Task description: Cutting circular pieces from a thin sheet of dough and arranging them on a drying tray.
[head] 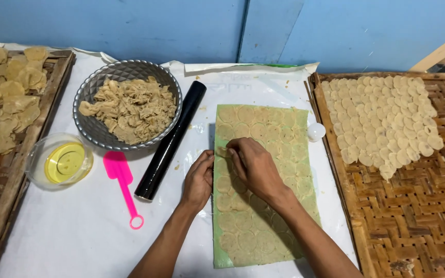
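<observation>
Fingers of the right hand pinch the edge of one small dough round at the left border of the green sheet, which lies on the white surface. The left hand rests just beside it, fingers bent, pressing on the sheet edge. Such a round seems thin, soft and easily torn, so I judge it best lifted gently by the rim.
</observation>
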